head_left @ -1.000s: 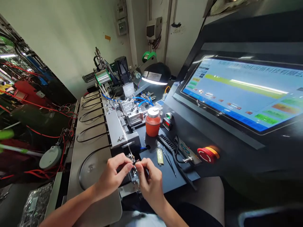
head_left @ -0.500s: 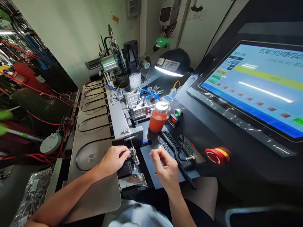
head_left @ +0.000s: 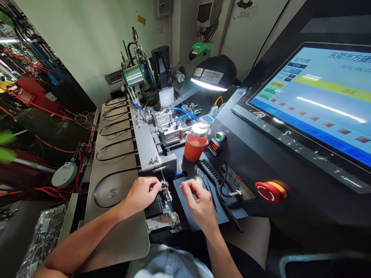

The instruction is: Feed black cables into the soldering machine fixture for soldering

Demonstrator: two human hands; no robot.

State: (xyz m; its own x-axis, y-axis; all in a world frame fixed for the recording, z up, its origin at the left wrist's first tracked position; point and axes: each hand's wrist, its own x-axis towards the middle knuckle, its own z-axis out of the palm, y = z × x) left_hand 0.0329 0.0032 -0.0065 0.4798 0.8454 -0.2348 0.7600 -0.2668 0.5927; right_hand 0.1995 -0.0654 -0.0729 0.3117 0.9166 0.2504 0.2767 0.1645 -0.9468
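My left hand (head_left: 143,192) pinches a thin cable end at a small metal clamp fixture (head_left: 166,191) on the machine's front edge. My right hand (head_left: 198,200) hovers just right of that fixture over the black panel, fingers curled in a loose pinch; what it holds, if anything, I cannot make out. Black cables (head_left: 113,154) lie in loops across the metal conveyor plate (head_left: 116,235) to the left. Tweezers (head_left: 208,186) rest on the panel just beyond my right hand.
An orange jar with a white lid (head_left: 196,142) stands behind the tweezers. A lit lamp (head_left: 213,75), a solder spool (head_left: 132,75) and blue-hosed mechanisms sit further back. A touchscreen (head_left: 315,104) and a red emergency button (head_left: 269,191) are on the right. Bagged parts (head_left: 40,239) lie at lower left.
My right hand drew away from the fixture to the right, then drifted slightly back. My left hand stayed pinched at the fixture. The camera view shifted left and down.
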